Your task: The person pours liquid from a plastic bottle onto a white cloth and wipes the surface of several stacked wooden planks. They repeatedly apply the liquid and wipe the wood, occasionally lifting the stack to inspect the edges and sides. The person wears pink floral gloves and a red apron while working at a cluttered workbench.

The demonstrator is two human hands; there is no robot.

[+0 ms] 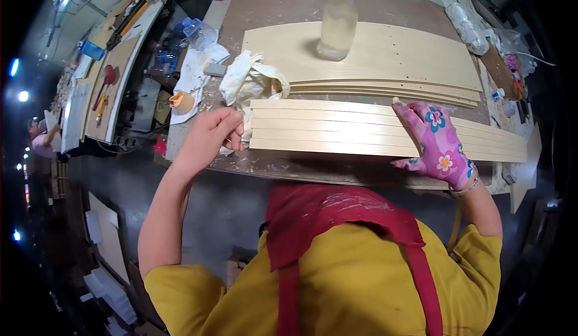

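Two hands are at work on the counter [289, 170], and we go from the left side to the right. Far at the left we see a second bench with a red tool [108, 76] lying on it. Nearer, a small orange cup [180, 102] stands on a white paper. Our left hand [211, 134] is bare; its grip is pressed together, pinching a white crumpled rag [250, 83] just beside the left end of the wooden strips [337, 131]. These pale strips lie flat in a stack along the front edge of the counter. Behind them lies a wider pale panel [391, 56], and on this panel a clear plastic bottle [338, 17] with a white cap stands upright. Our right hand [436, 140] wears a pink flowered glove; its grip is spread, lying flat on top of the strips near their right part.
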